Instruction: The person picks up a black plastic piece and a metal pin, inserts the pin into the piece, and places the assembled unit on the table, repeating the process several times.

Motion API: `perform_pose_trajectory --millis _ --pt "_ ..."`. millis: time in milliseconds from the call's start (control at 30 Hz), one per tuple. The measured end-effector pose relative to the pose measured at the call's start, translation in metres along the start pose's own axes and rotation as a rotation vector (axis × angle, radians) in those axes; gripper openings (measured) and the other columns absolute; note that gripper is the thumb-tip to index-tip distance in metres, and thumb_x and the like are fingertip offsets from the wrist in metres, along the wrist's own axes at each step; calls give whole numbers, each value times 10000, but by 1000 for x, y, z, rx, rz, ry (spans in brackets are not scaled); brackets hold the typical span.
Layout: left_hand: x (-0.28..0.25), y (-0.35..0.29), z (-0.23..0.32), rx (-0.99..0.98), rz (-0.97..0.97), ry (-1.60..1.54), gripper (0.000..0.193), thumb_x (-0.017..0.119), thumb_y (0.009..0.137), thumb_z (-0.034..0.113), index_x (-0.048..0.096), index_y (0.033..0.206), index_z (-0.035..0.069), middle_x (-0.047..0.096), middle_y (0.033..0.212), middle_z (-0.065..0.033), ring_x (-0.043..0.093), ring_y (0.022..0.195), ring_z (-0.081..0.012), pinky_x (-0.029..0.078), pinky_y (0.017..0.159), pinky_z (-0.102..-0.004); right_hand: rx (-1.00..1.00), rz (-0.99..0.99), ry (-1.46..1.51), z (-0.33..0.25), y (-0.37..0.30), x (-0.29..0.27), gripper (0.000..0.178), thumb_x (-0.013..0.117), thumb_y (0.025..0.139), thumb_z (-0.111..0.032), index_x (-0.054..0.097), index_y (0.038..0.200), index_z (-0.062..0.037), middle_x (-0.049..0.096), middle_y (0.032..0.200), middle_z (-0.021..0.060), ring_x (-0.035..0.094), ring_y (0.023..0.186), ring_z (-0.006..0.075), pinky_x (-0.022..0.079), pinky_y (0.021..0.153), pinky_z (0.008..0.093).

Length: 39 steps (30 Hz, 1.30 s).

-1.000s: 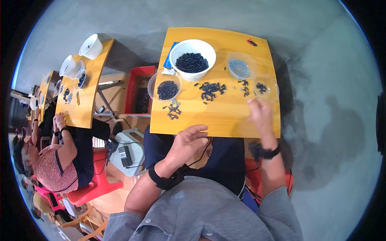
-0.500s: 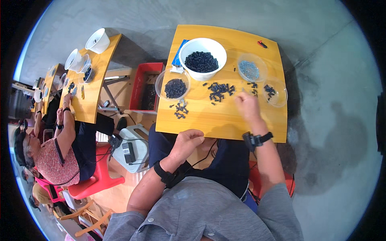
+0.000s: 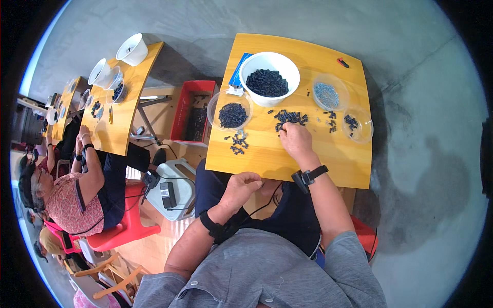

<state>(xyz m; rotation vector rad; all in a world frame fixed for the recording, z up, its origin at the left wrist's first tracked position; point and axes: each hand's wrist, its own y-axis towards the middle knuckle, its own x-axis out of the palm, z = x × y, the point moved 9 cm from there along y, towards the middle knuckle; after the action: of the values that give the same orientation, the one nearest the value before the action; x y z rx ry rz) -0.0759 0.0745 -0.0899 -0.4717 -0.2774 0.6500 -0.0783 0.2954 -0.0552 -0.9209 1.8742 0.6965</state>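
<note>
My right hand (image 3: 298, 141) reaches over the table, its closed fingertips at the near edge of a pile of small black cylindrical parts (image 3: 290, 116). Whatever the fingertips pinch is hidden. At the table's front edge is my left hand (image 3: 239, 191), thumb and fingers pressed together; anything between them is too small to make out. Ahead of it lies a small cluster of black parts with grey pieces (image 3: 239, 143). To the right of the pile are a few black parts (image 3: 332, 122) and a clear tub (image 3: 358, 134) with some black pieces inside.
A white bowl (image 3: 297, 77) of black parts stands at the back, beside a blue box (image 3: 239, 69). Clear tubs hold black parts (image 3: 232, 115) and small bluish pieces (image 3: 326, 95). A red-handled tool (image 3: 343, 62) lies far right. A red bin (image 3: 179, 115) and co-workers' tables (image 3: 126, 102) are left.
My right hand has moved left, from the scattered parts on the right to the black pile. My left hand stays at the table edge. The whole view has shifted slightly.
</note>
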Motion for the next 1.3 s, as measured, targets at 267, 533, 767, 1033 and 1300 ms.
perform_pose_trajectory --millis 267,533,767,1033,1300 --pt "-2 -1 18 -35 51 -56 193 580 870 55 592 1013 -74 641 838 -102 632 694 -153 506 621 -264 -74 204 206 0 -8 -14 117 633 775 -139 605 753 -27 620 676 162 616 637 330 491 581 428" --pt "5 16 69 176 205 -188 249 591 882 110 602 1083 -36 645 904 -68 606 791 -114 483 646 -232 -17 212 680 -30 -44 -41 87 639 800 -60 577 765 -9 581 613 132 582 517 229 454 503 306" --pt "32 21 73 162 145 -374 199 589 885 99 627 1046 -12 649 888 -39 593 761 -101 477 654 -231 -156 210 675 -53 -72 -54 99 655 782 -55 570 804 -8 575 668 161 586 564 297 459 503 341" --pt "38 16 71 121 112 -442 145 600 862 43 641 990 -12 649 834 -44 583 687 -100 478 619 -221 -258 247 629 -61 -83 -70 111 665 771 -24 566 817 -5 563 659 150 579 557 293 445 489 349" --pt "36 8 86 249 136 -334 99 613 856 27 660 930 -20 651 809 -37 574 674 -71 467 585 -199 -338 342 617 -67 -90 -86 140 669 752 19 570 846 -13 565 653 137 578 534 284 438 467 344"
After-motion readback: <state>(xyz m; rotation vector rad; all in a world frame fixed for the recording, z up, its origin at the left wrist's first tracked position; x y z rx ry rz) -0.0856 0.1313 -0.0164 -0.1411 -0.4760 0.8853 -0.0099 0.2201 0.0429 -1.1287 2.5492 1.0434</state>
